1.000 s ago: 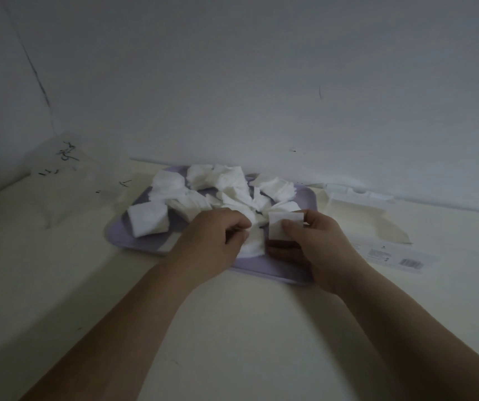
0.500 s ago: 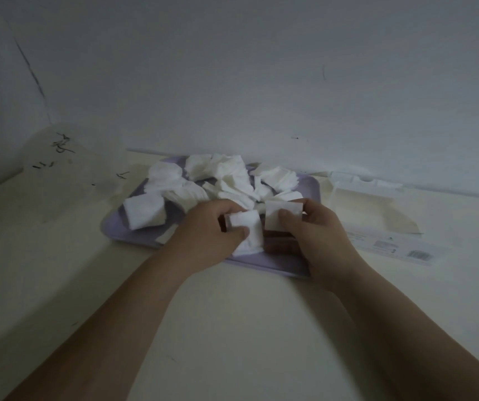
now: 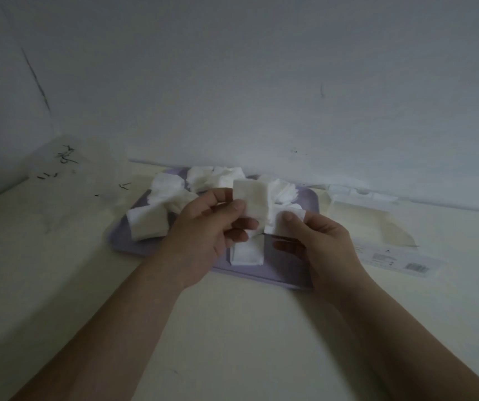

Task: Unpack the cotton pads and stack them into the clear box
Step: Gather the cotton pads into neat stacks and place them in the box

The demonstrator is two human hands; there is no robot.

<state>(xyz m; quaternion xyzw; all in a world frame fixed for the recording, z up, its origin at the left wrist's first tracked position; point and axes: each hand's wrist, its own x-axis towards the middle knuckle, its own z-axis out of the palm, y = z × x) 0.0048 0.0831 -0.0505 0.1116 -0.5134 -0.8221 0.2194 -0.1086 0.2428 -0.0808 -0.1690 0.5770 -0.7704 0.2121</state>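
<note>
White cotton, soft and square-cut, is what both hands are busy with at the middle of the frame. The left hand (image 3: pixel 203 230) pinches a single cotton pad (image 3: pixel 251 199) between thumb and curled fingers, holding it up off the lilac tray (image 3: pixel 264 274). Its long axis stands close to upright, leaning a little to the right. Just beside it, lower and to the right, the right hand (image 3: pixel 322 241) grips the gathered pads (image 3: pixel 274 221) with the thumb pressed on top. I cannot tell from here how many there are.

The near edges of the two lots almost meet, so the raised pad would need only a short swing rightward and down, laid flat, to join the others. That looks to me like the step in hand: building a small stack before any of it goes to the box.

One flat pad (image 3: pixel 245 254) lies on the tray below the hands, and the loose pads (image 3: pixel 165 189) are heaped across the tray's far half.

At the upper left, well apart from the tray, sits a hazy see-through shape with black marks, which I take for the clear box (image 3: pixel 67 180), though it is too dim to be sure. It lies to the left of both hands, so the left hand is nearer to it.

The torn wrapper (image 3: pixel 377 224) and its label (image 3: pixel 406 263) lie at the right.
</note>
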